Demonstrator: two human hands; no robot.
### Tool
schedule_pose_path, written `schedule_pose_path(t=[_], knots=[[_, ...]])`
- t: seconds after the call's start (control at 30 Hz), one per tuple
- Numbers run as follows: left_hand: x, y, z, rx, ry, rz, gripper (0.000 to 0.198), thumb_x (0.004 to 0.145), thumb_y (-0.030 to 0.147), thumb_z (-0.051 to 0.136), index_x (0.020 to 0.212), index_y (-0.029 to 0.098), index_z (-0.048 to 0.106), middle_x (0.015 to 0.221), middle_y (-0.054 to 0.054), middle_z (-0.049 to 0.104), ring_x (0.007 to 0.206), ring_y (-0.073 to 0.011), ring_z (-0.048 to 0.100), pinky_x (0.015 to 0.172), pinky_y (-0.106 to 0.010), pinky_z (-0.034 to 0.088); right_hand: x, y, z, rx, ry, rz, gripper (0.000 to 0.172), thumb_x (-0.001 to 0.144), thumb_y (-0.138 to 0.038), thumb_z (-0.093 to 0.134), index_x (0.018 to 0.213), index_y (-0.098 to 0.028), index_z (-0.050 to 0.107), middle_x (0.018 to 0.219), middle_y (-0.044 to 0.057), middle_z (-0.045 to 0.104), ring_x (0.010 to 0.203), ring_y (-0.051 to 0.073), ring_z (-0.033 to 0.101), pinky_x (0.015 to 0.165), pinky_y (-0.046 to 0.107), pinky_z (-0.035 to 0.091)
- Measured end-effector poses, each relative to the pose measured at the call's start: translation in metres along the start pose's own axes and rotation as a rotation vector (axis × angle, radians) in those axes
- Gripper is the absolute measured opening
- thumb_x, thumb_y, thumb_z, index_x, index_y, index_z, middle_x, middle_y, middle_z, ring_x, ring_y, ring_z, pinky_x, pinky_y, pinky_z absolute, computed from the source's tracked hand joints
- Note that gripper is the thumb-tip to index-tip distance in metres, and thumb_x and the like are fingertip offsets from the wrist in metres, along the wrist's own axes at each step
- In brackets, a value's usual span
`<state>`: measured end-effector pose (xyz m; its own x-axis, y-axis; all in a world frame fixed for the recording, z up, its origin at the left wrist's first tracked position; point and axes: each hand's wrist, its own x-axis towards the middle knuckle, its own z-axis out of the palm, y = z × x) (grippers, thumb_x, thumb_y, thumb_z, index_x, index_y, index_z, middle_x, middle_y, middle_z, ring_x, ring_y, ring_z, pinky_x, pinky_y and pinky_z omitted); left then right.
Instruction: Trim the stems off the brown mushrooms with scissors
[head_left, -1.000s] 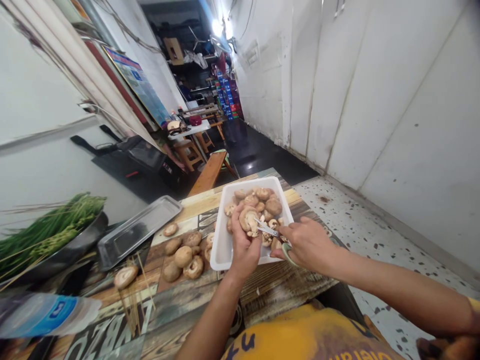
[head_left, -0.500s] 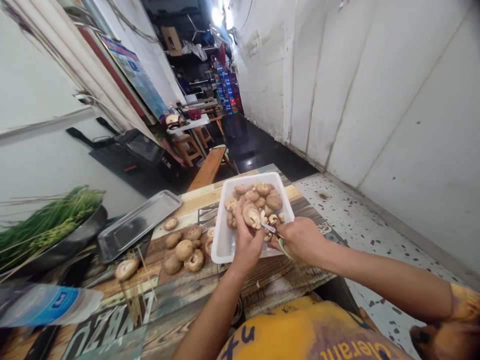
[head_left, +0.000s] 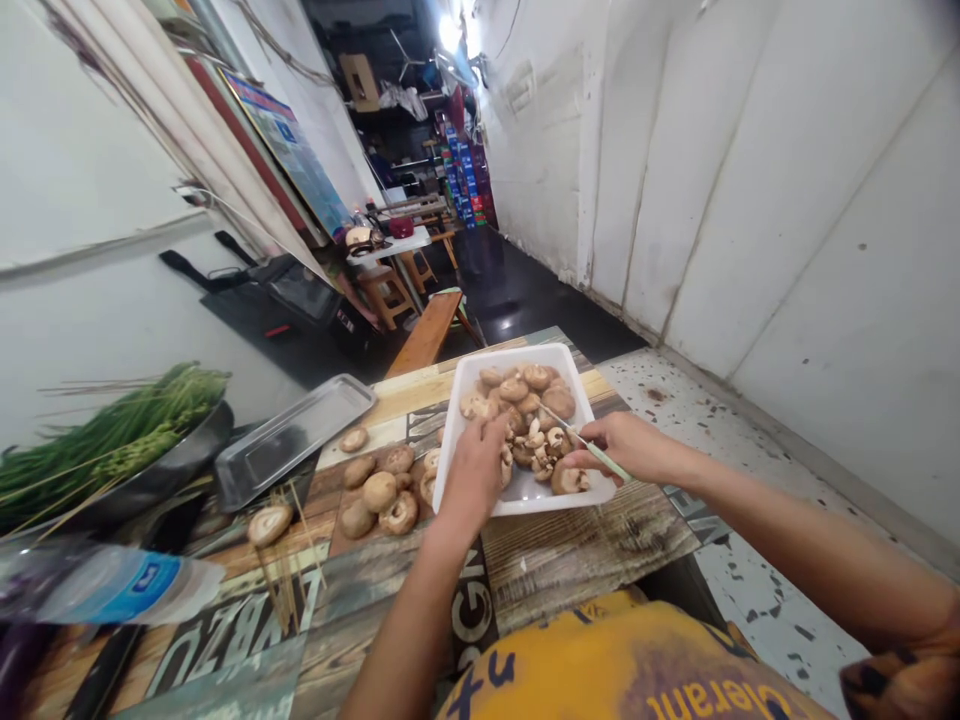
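Note:
A white plastic tray [head_left: 448,470] holds several brown mushrooms [head_left: 516,389] and a heap of pale cut stems [head_left: 538,440]. Over the tray's left side my left hand [head_left: 474,470] is palm down, its fingers curled among the mushrooms; a mushroom's edge [head_left: 506,466] shows by the palm, and the fingertips are partly hidden. Green-handled scissors [head_left: 606,462] are in my right hand [head_left: 626,447], the blades pointing up and left above the tray. Below that hand a mushroom [head_left: 570,480] lies at the tray's near right corner.
Left of the tray, more mushrooms [head_left: 379,492] are piled on the wood-patterned table [head_left: 577,555]. Farther left are a clear tray [head_left: 296,440], thin sticks [head_left: 279,590], a plastic bottle [head_left: 142,585] and a metal bowl of greens [head_left: 150,465]. A wooden bench [head_left: 429,335] stands beyond.
My left hand has turned palm down and moved left and lower into the tray. The scissors have come away from the mushroom it held, swinging to the right with my right hand.

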<state>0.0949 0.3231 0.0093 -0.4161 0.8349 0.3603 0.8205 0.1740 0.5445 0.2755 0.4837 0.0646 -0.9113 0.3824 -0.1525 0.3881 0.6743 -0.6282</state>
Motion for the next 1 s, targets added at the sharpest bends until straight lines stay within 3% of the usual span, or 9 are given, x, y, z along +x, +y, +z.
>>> schedule_pose_path(t=[0.13,0.33,0.43,0.63,0.77,0.83,0.93,1.0], knots=[[0.006,0.004,0.000,-0.113,-0.065,-0.046,0.062,0.072,0.012,0.061,0.132,0.023,0.049,0.125,-0.010,0.055,0.113,-0.0239,0.054,0.096,-0.040,0.045,0.003,-0.003,0.013,0.124,0.115,-0.016,0.045,0.076,-0.062,0.061,0.075,-0.018,0.070,0.049,-0.002,0.056,0.051,0.012,0.050,0.051,0.023,0.031],[0.002,0.025,0.005,-0.207,0.090,0.029,0.051,0.075,0.019,0.064,0.125,0.024,0.052,0.123,-0.007,0.057,0.115,-0.0216,0.053,0.094,-0.037,0.045,0.016,-0.017,0.038,0.306,0.242,-0.083,0.031,0.074,-0.046,0.065,0.074,-0.016,0.070,0.052,-0.002,0.055,0.049,0.011,0.048,0.048,0.022,0.033],[-0.002,0.024,0.006,-0.287,0.085,0.023,0.048,0.075,0.021,0.067,0.121,0.023,0.054,0.124,-0.008,0.056,0.115,-0.0218,0.053,0.096,-0.037,0.045,0.018,-0.023,0.038,0.318,0.280,-0.099,0.018,0.073,-0.032,0.065,0.070,-0.015,0.068,0.050,-0.003,0.051,0.048,0.009,0.047,0.048,0.022,0.033],[-0.014,0.016,-0.011,-0.671,0.075,-0.240,0.046,0.075,0.026,0.070,0.116,0.021,0.051,0.115,-0.008,0.062,0.108,-0.0218,0.060,0.097,-0.039,0.046,0.015,-0.023,0.023,0.199,0.292,-0.092,0.013,0.069,-0.029,0.063,0.065,-0.017,0.067,0.049,-0.004,0.051,0.047,0.009,0.046,0.047,0.021,0.031],[-0.025,0.007,-0.032,-0.883,0.033,-0.305,0.053,0.078,0.028,0.068,0.125,0.022,0.044,0.130,-0.010,0.056,0.116,-0.0232,0.057,0.101,-0.041,0.045,0.022,-0.016,0.027,0.125,0.267,-0.130,0.026,0.074,-0.042,0.062,0.067,-0.018,0.069,0.051,-0.003,0.052,0.050,0.011,0.045,0.047,0.023,0.030],[-0.033,-0.003,-0.041,-0.763,0.088,-0.312,0.053,0.080,0.029,0.064,0.128,0.023,0.042,0.134,-0.011,0.053,0.117,-0.0232,0.056,0.101,-0.041,0.045,0.025,-0.010,0.032,0.081,0.275,-0.145,0.030,0.075,-0.047,0.061,0.070,-0.019,0.070,0.051,-0.003,0.052,0.051,0.011,0.044,0.048,0.023,0.030],[-0.046,-0.028,-0.055,-0.241,0.255,-0.375,0.049,0.082,0.025,0.056,0.129,0.022,0.043,0.133,-0.011,0.052,0.122,-0.0256,0.051,0.105,-0.045,0.040,0.025,0.002,0.038,0.116,0.308,-0.116,0.031,0.076,-0.048,0.060,0.072,-0.019,0.070,0.053,-0.002,0.054,0.051,0.012,0.046,0.049,0.023,0.030],[-0.054,-0.048,-0.062,0.097,0.306,-0.457,0.049,0.079,0.017,0.050,0.127,0.018,0.042,0.130,-0.014,0.052,0.122,-0.0282,0.050,0.105,-0.048,0.037,0.021,0.011,0.042,0.233,0.311,-0.098,0.032,0.076,-0.048,0.060,0.073,-0.018,0.070,0.055,-0.001,0.057,0.051,0.012,0.049,0.049,0.023,0.033]])
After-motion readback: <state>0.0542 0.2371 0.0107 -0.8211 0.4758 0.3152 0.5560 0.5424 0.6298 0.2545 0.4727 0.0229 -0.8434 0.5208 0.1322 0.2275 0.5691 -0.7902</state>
